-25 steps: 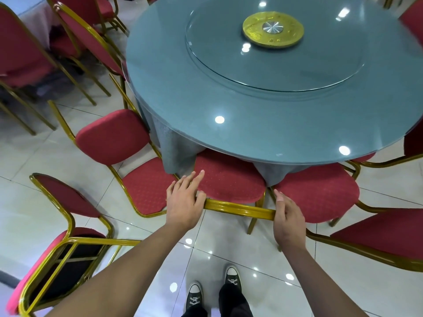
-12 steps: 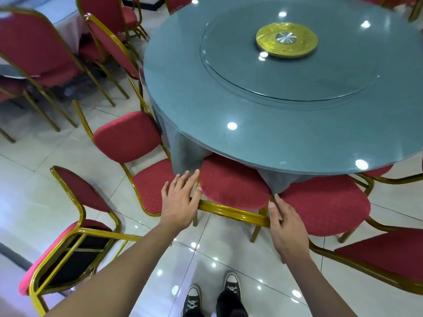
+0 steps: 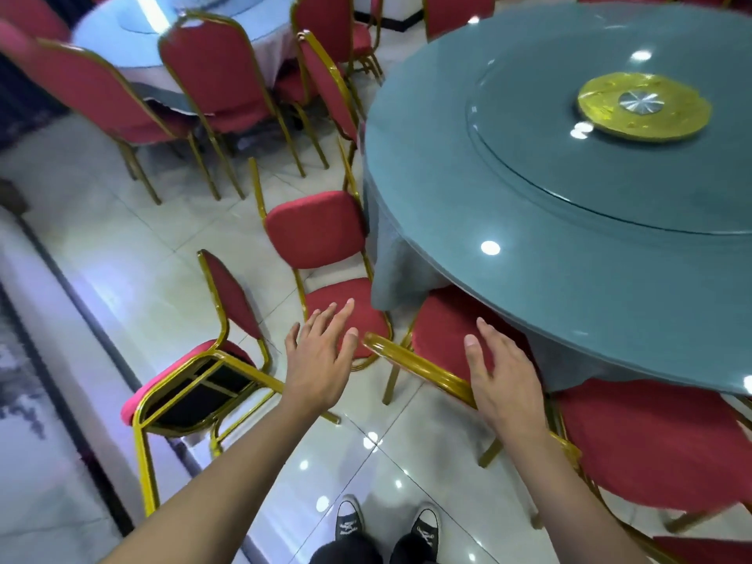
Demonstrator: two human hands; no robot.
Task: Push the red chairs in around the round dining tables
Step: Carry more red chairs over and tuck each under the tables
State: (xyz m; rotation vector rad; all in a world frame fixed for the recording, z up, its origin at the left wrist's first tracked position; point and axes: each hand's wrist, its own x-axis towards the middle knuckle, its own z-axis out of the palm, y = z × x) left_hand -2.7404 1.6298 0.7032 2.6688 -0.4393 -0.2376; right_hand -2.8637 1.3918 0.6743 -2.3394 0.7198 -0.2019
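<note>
A round dining table with a grey-blue glass top and cloth fills the right half. Directly in front of me a red chair with a gold frame is tucked under the table's near edge. My right hand lies with straight fingers over its gold top rail. My left hand hovers open just left of the rail's end, apart from it. Another red chair stands to the left, its seat partly under the cloth. A third red chair stands further out on the floor.
A red chair sits at the table's lower right. A second round table with several red chairs stands at the back left. A gold hub tops the glass turntable. A low ledge runs along the left. My shoes are on glossy tile.
My view has swung left. My left hand has come off the chair's top rail and spread open; my right hand stays on the rail with straight fingers.
</note>
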